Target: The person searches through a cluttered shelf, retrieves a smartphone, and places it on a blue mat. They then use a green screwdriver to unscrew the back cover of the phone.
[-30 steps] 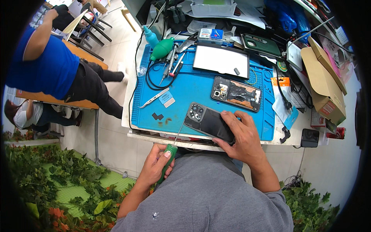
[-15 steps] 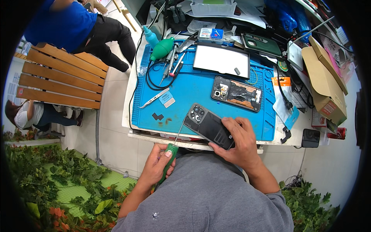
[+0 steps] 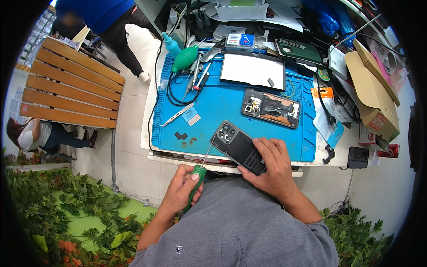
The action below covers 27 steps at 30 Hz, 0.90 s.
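Observation:
My left hand (image 3: 181,187) is closed around the green handle of a screwdriver-like tool (image 3: 196,179). Its thin metal shaft slants up, and the tip meets the edge of a dark phone back cover (image 3: 242,149) beside the camera lenses. The exact contact at the tip is too small to tell. Gripping the cover's lower right end is my right hand (image 3: 273,167), thumb on the near edge and fingers over the far one. Just beyond it, an opened phone (image 3: 271,108) lies on the blue mat (image 3: 213,107) with its inner parts showing.
White tweezers (image 3: 177,115), a small blue-and-white packet (image 3: 191,115) and black pieces (image 3: 181,135) lie on the mat's left. Behind are a green air blower (image 3: 184,58), several pen-shaped tools and a white-topped tray (image 3: 253,70). A cardboard box (image 3: 371,95) stands right.
The phone cover has tilted slightly in my right hand, and my fingers on it have shifted a little. My left hand keeps its grip. A person in blue at upper left has moved.

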Tool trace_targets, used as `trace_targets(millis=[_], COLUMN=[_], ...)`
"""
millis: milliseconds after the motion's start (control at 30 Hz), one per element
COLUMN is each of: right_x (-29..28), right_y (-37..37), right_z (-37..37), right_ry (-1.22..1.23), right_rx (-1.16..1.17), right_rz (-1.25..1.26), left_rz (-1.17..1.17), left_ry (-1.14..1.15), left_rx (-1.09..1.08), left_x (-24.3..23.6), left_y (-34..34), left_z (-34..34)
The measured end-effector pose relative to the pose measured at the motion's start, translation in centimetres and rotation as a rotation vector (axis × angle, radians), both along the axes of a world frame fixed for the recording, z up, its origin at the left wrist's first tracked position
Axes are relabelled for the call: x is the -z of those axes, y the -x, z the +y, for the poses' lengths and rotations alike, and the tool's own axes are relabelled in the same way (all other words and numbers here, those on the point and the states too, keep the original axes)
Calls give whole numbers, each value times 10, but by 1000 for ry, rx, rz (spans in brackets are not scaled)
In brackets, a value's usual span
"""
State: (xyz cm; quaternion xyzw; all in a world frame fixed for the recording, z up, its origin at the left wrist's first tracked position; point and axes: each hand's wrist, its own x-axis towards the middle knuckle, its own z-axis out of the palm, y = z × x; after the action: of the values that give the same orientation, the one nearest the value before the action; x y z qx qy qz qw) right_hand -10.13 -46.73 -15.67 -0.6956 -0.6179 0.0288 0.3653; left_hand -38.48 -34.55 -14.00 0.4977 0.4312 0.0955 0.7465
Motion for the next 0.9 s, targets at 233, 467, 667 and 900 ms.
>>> trace_targets(millis=[233, 467, 667, 900], right_x=[1, 5, 4, 2], right_y=[-2, -3, -5, -9], right_z=[0, -1, -1, -1], right_ry=[1, -9, -10, -15], right_rx=[-7, 5, -9, -32], right_rz=[13, 48, 60, 48], left_rz=[13, 32, 47, 39], left_ry=[14, 21, 16, 14], left_rx=[19, 33, 52, 70], left_x=[-3, -8, -11, -14], left_y=[-4, -7, -10, -11], left_z=[4, 9, 15, 19])
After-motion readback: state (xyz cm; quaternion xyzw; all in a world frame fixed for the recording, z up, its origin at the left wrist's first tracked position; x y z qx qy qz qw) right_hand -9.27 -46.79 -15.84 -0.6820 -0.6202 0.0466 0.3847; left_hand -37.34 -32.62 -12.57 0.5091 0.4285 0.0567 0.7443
